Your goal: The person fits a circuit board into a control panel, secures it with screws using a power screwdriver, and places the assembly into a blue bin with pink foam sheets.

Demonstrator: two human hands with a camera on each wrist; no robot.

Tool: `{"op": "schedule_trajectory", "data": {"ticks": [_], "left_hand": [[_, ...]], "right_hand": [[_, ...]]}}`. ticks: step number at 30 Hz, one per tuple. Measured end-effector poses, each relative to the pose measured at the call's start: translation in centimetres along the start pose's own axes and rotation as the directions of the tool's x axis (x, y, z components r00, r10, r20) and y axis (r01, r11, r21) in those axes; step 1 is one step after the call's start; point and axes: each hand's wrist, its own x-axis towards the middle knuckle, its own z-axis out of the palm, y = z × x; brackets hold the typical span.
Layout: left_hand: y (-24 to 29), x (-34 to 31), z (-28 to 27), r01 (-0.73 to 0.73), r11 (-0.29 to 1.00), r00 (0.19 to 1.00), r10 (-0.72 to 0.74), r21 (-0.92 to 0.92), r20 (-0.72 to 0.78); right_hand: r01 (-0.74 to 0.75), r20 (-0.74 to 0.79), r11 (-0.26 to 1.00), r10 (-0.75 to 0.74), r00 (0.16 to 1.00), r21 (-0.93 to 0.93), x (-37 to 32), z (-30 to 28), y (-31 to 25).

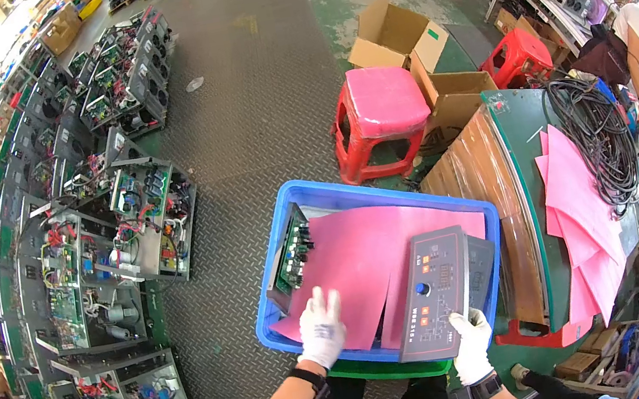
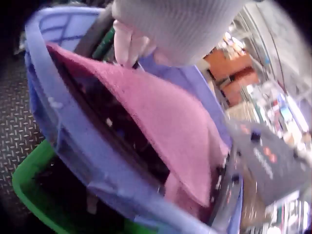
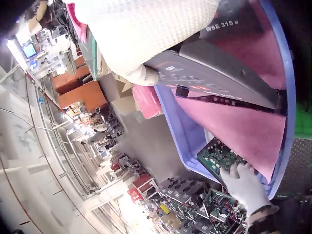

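A blue plastic bin (image 1: 392,197) stands before me, with pink foam sheets (image 1: 347,259) spread inside. My gloved left hand (image 1: 322,329) rests on the sheet near the bin's left side, fingers extended. Close to those fingers, a green circuit board (image 3: 218,155) stands along the bin's left wall, partly covered by the sheet. With my gloved right hand (image 1: 471,344) I grip the lower right corner of a dark grey control panel (image 1: 434,290) marked WSE 315, tilted over the bin's right side. Another dark panel (image 1: 481,267) shows behind it.
Below the blue bin sits a green bin (image 1: 392,370). To the right, a green-topped table (image 1: 514,127) bears more pink sheets (image 1: 584,221) and coiled black cables (image 1: 595,138). A red stool (image 1: 387,100) and cardboard boxes (image 1: 447,96) stand ahead. Opened machine units (image 1: 104,263) line the left; another person (image 1: 632,33) is at right.
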Motion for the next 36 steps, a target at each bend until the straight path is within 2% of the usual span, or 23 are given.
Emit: {"op": "schedule_trajectory", "data": {"ticks": [1, 2, 3, 4, 5, 6, 7, 8, 9, 12, 16, 20, 22, 23, 24, 25, 26, 27, 28, 30, 32, 33, 36], "left_hand": [[-0.9, 0.8, -0.7, 0.222, 0.966, 0.971, -0.207, -0.133, 0.116], [-1.8, 1.6, -1.5, 0.440, 0.868, 0.888, -0.382, -0.230, 0.256], [-3.6, 1.4, -0.6, 0.316, 0.900, 0.946, -0.322, -0.300, 0.031], [-5.0, 1.3, 0.2, 0.177, 0.924, 0.946, -0.254, -0.340, -0.199], [-4.9, 1.8, -1.2, 0.029, 0.921, 0.963, -0.131, -0.389, -0.237], [-3.4, 1.8, -3.7, 0.028, 0.924, 0.964, -0.126, -0.381, -0.235], [-0.8, 1.5, -6.5, -0.020, 0.980, 0.999, 0.012, -0.198, -0.041], [1.1, 1.4, -7.7, -0.107, 0.994, 0.979, 0.110, -0.023, 0.174], [1.7, 0.5, -6.2, -0.204, 0.978, 0.946, 0.186, 0.046, 0.265], [2.6, -1.5, -4.3, -0.223, 0.969, 0.935, 0.181, 0.107, 0.304], [1.0, -3.0, -1.7, -0.210, 0.976, 0.936, 0.183, 0.059, 0.302], [-0.6, -3.6, 0.3, -0.307, 0.950, 0.888, 0.264, 0.058, 0.377], [-1.0, -3.5, 2.1, -0.273, 0.961, 0.900, 0.242, 0.038, 0.363], [-0.1, -1.7, 0.8, -0.089, 0.993, 0.854, 0.116, -0.076, 0.508], [-0.4, -0.3, -0.3, -0.089, 0.993, 0.855, 0.118, -0.081, 0.504], [-1.1, 0.8, -1.4, 0.016, 0.988, 0.941, 0.037, -0.154, 0.337], [-1.7, 1.9, -2.5, 0.106, 0.964, 0.984, -0.066, -0.244, 0.167], [-1.6, 3.0, -5.0, 0.145, 0.964, 0.988, -0.154, -0.223, -0.025], [-1.5, 3.4, -6.8, 0.189, 0.959, 0.948, -0.234, -0.210, -0.217], [-5.3, 4.7, -3.4, 0.250, 0.966, 0.810, -0.174, 0.061, -0.560], [-6.9, 5.7, -3.6, 0.337, 0.941, 0.868, -0.300, 0.028, -0.395], [-7.1, 6.2, -4.2, 0.397, 0.918, 0.896, -0.393, -0.022, -0.208], [-7.2, 6.6, -4.0, 0.380, 0.914, 0.924, -0.367, 0.139, -0.109]], "right_hand": [[-0.002, -0.003, 1.000, 0.002, 1.000, -0.003, 0.0, -0.2, -0.3], [-0.010, -0.007, 0.999, 0.011, 1.000, 0.036, -0.1, -0.3, -0.8], [-0.022, -0.012, 0.997, 0.023, 1.000, 0.076, -0.3, -0.5, -0.9], [-0.029, -0.017, 0.996, 0.030, 0.999, 0.079, -0.2, -0.9, -0.6], [-0.031, -0.010, 0.996, 0.032, 0.999, 0.085, 0.0, -1.1, -0.2], [-0.033, -0.001, 0.995, 0.034, 0.999, 0.093, 0.2, -1.1, 0.2], [-0.042, -0.002, 0.994, 0.042, 0.999, 0.099, 0.0, -1.0, 0.4], [-0.059, 0.002, 0.992, 0.059, 0.998, 0.110, -0.1, -0.7, 0.6], [-0.072, 0.007, 0.990, 0.071, 0.997, 0.119, -0.1, -0.4, 0.7], [-0.088, 0.024, 0.988, 0.085, 0.996, 0.128, -0.3, -0.2, 1.3], [-0.109, 0.047, 0.985, 0.103, 0.994, 0.131, -0.3, -0.6, 1.6], [-0.120, 0.058, 0.983, 0.113, 0.992, 0.137, -0.5, -0.9, 1.1], [-0.107, 0.042, 0.983, 0.102, 0.994, 0.150, -0.6, -0.7, 0.1], [-0.105, 0.049, 0.987, 0.099, 0.994, 0.120, -0.4, -1.0, 0.0], [-0.100, 0.049, 0.988, 0.095, 0.994, 0.116, -0.2, -1.1, 0.0], [-0.060, 0.053, 0.994, 0.055, 0.997, 0.096, 0.1, -1.1, 0.1], [-0.019, 0.058, 0.997, 0.014, 0.998, 0.075, 0.3, -1.2, 0.1], [-0.013, 0.056, 0.997, 0.009, 0.998, 0.070, 0.5, -1.1, 0.1], [-0.025, 0.058, 0.996, 0.020, 0.998, 0.087, 0.5, -0.8, 0.2], [-0.066, 0.067, 0.986, 0.056, 0.996, 0.151, 1.4, -0.8, 1.9], [-0.109, 0.069, 0.970, 0.096, 0.993, 0.218, 1.8, 0.0, 3.4], [-0.123, 0.066, 0.967, 0.110, 0.992, 0.223, 2.0, 0.4, 3.9], [-0.091, 0.067, 0.979, 0.080, 0.995, 0.185, 2.3, 0.3, 6.4]]}}
